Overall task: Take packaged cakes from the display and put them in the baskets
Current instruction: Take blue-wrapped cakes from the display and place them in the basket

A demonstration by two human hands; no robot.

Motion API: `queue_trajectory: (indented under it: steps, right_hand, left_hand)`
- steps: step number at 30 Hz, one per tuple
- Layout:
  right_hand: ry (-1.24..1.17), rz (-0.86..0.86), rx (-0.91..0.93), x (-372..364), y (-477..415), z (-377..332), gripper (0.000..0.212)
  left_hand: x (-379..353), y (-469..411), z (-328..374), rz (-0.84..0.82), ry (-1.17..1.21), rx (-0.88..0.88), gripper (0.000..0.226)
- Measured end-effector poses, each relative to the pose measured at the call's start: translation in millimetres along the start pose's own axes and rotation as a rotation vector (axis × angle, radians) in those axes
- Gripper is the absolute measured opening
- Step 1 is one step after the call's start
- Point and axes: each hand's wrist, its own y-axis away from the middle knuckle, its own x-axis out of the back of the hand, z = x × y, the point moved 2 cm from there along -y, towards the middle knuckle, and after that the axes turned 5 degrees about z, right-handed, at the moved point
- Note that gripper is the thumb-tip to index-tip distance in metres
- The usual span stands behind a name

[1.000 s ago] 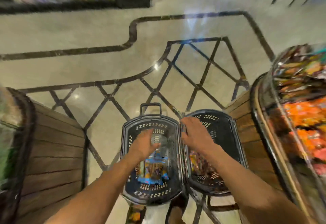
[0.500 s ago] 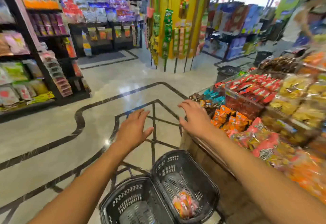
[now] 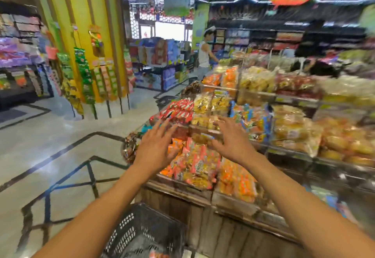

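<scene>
A tiered display with wooden sides holds piles of packaged cakes and snacks. Orange and pink packs fill the nearest bin, with red packs and yellow packs on the tier behind. My left hand hovers over the nearest bin with fingers spread, holding nothing. My right hand is stretched out beside it, also spread and empty, above the edge of the middle tier. A black plastic basket stands on the floor below my left forearm; its inside is mostly out of frame.
A yellow pillar hung with snack strips stands to the left across the tiled floor. A person in a white top stands behind the display. A second dark basket sits at the display's far corner. Shelves line the walls.
The view rose from the baskets on the floor to the display. Both hands left the baskets and moved up and forward over the packs, empty and with fingers spread.
</scene>
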Motion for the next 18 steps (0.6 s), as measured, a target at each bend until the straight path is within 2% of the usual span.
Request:
queue_trajectory:
  steps: [4,9,13,18]
  right_hand:
    - [0.084,0.012,-0.132,37,51,109,0.074]
    - [0.176,0.006,-0.285,83,117,231,0.066]
    - [0.185,0.006,-0.397,106,169,322,0.065]
    - [0.215,-0.005,-0.518,125,221,409,0.067]
  left_hand:
    - [-36,-44,110,-0.025,0.090,-0.139,0.078]
    - [-80,-84,256,-0.093,0.173,-0.272,0.086]
    - [-115,-104,361,-0.099,0.239,-0.348,0.078]
    - [-155,-118,469,-0.154,0.308,-0.444,0.081]
